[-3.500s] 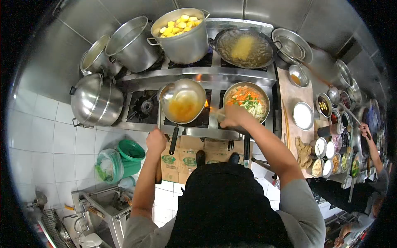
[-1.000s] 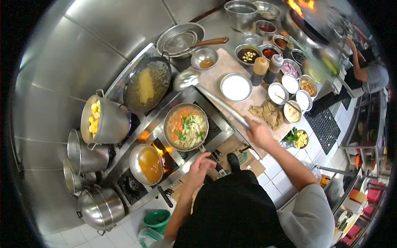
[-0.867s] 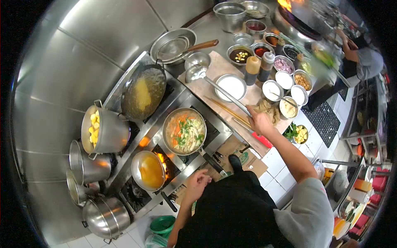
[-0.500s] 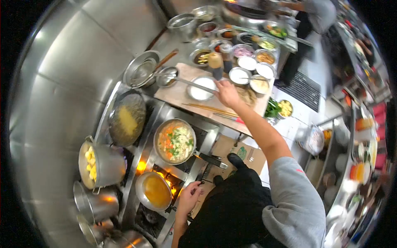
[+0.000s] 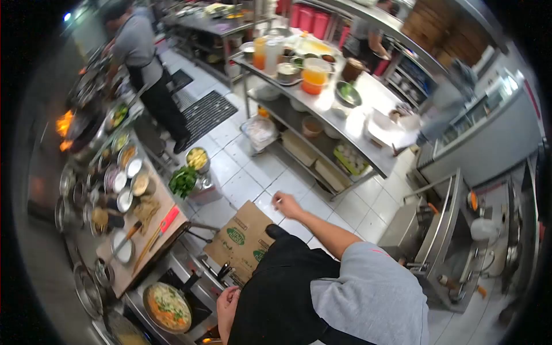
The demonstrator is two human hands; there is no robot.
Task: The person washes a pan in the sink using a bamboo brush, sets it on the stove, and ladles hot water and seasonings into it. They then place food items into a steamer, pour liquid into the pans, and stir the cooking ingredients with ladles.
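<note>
My right hand (image 5: 286, 204) is raised over the white floor tiles, fingers loosely bent and apart, with nothing visible in it. Close to my apron and the stove's front edge, my left hand (image 5: 228, 302) has its fingers curled in; whatever it may hold is hidden. A frying pan (image 5: 168, 309) of orange and white food with chopped greens sits on the stove to its left. Above the pan, a ladle (image 5: 133, 230) with a wooden handle lies across a bowl of white contents (image 5: 122, 247) on the cutting board (image 5: 118, 283).
Chopsticks and a red-handled knife (image 5: 167, 221) rest on the board. Flattened cardboard (image 5: 238, 238) covers the floor by my feet. A steel shelf table (image 5: 368, 152) stands ahead, holding bottles and tubs. One co-worker (image 5: 141, 63) is at the flaming wok, far left.
My right hand has let go of the ladle and moved away from the board. The view has swung right, toward the aisle and shelf table. My left hand is now close to my apron.
</note>
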